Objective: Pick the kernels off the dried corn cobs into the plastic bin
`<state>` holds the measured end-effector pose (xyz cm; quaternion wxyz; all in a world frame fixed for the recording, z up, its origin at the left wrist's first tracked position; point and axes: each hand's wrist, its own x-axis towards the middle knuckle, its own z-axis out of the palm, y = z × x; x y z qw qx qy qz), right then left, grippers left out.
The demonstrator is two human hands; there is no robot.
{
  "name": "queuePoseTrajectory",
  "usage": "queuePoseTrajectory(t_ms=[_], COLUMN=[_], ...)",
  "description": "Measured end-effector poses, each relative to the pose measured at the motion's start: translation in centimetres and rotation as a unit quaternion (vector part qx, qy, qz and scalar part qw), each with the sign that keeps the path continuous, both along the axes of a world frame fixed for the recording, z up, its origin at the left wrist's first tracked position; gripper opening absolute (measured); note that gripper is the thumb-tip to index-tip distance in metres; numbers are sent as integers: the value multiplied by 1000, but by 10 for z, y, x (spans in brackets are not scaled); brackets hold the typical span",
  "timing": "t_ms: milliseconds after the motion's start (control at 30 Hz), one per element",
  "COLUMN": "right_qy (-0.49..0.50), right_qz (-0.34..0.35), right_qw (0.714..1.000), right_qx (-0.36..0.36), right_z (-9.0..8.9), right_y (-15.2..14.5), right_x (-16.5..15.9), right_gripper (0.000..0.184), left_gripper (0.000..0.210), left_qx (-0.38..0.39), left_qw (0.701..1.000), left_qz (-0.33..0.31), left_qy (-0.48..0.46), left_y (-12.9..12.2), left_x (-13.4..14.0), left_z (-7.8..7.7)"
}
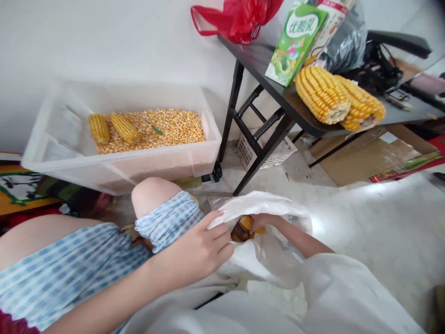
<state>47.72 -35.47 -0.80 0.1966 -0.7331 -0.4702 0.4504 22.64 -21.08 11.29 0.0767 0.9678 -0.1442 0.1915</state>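
Landmark for all positions: the white bag (267, 204), directly in front of the person, its mouth standing open.

Left hand (212, 243): at the left edge of the white bag's mouth. Fingers are bent and closed on the rim, gripping it. Right hand (267, 221): inside the mouth of the white bag, entering from its right side, fingertips down at the contents. Contact with the contents is apparent; whether the fingers are closed on any item cannot be determined, as they are partly hidden.

Contents of the white bag: yellow corn cobs (246, 222), partly visible beside the right fingertips, and a dark brown piece (239, 233) next to them. Material of the brown piece is unclear.

Beyond the white bag and to its left: a translucent bin (167, 164) holding loose kernels (174, 125), two whole cobs (124, 128) and a small green piece (157, 130) on the kernels. Nearer, left of the white bag: legs in blue checked cloth (167, 213).

Beyond the white bag and above it: a black table (257, 60) bearing a red carrier bag (243, 21), a green carton (297, 44) and two large cobs (321, 95) at the near edge. Floor beyond the white bag: a white basket (274, 155); to its right, a cardboard box (361, 160).
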Motion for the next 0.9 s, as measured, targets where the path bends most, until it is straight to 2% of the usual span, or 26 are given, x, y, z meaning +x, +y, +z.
queuePoseTrajectory(t_ms=[100,167,267,367,433,500,567,633,700,800,900], right_qy=[20,108,275,361,368,380,390,386,367,329,284], right_qz=[20,-2,-55,-110,-141,-142,-121,-87,-45,21,78], right_qw=[999,994,957,901,879,868,867,873,883,906,928], right_qx=[-24,-12,80,214,269,286,286,285,288,265,229], right_z=[42,80,131,157,164,168,170,171,172,170,166], right_y=[-7,-21,-25,8,46,85,118,146,169,199,228], right_x=[9,8,-13,-50,-74,-93,-107,-117,-127,-144,-155], right_gripper=[60,57,64,73,67,58,52,51,51,41,35], left_gripper=[17,16,26,29,31,38,46,54,59,48,40], left_qx=[-41,-88,-204,-367,-490,-612,-717,-780,-802,-797,-803], left_qw=[999,995,977,925,866,785,693,623,591,589,579], left_qz=[8,7,14,58,85,89,73,61,76,122,129], left_qy=[26,45,64,72,62,36,6,-14,-30,-47,-53], left_y=[8,13,18,19,21,29,43,60,76,94,108], left_x=[-5,-6,-4,0,1,0,-6,-17,-30,-47,-60], left_z=[-5,-5,-1,3,4,5,6,7,5,-5,-18])
